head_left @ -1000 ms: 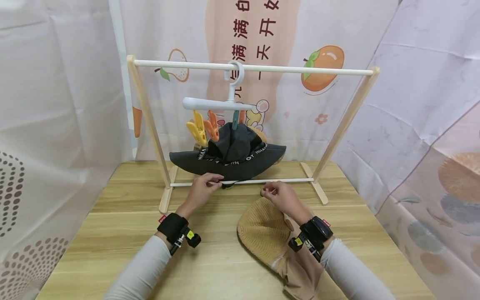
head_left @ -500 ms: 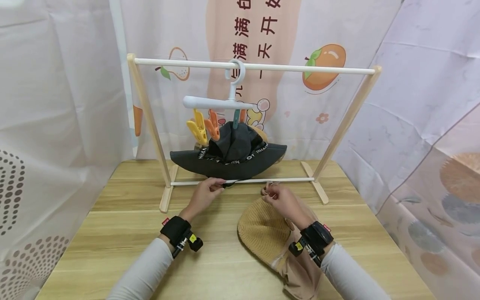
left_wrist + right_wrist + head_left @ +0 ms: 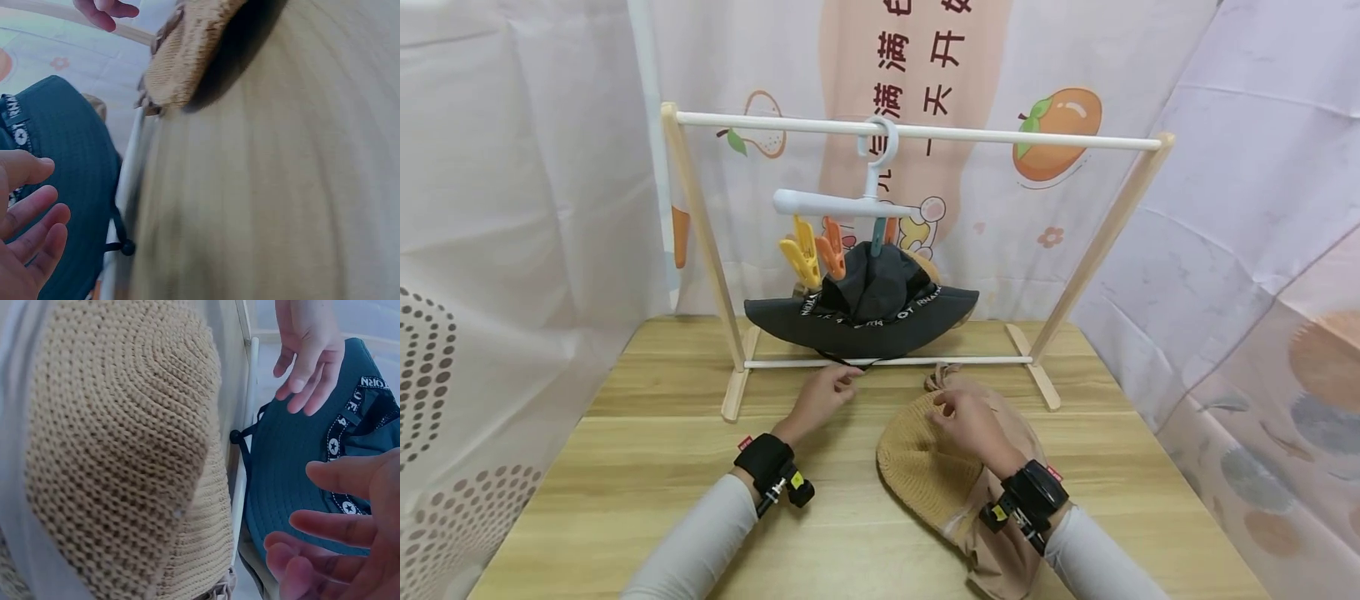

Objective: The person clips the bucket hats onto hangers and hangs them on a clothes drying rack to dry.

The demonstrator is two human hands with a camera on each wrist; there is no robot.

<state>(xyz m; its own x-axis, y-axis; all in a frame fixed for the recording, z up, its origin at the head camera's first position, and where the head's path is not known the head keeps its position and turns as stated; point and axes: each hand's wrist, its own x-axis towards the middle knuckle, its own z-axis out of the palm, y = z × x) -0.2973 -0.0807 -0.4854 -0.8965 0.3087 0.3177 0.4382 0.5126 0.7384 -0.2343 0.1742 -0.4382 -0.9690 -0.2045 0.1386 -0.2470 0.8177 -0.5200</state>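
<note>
In the head view, a black bucket hat (image 3: 880, 340) with white lettering on its band hangs from a pale hanger (image 3: 842, 205). A teal clip (image 3: 878, 237) grips its crown. My left hand (image 3: 822, 402) hovers just below the brim, its fingers relaxed and holding nothing. The left wrist view shows the hat's chin cord with a toggle (image 3: 127, 247) dangling near that hand. On the table lies a tan knit hat (image 3: 917, 458) with a smooth brown cloth part. Over it is my right hand (image 3: 972, 423); its loose fingers hold nothing in the right wrist view.
A wooden rack with a white top rail (image 3: 1000, 135) carries the hanger; its lower rail (image 3: 955, 361) runs close to both hands. A yellow clip (image 3: 805, 260) and an orange clip (image 3: 832, 250) hang left of the crown. Another tan item (image 3: 923, 264) shows behind the black hat.
My right hand has let go of the gathered tip of the tan hat and drawn back slightly. My left hand has dropped away from the black brim, toward me.
</note>
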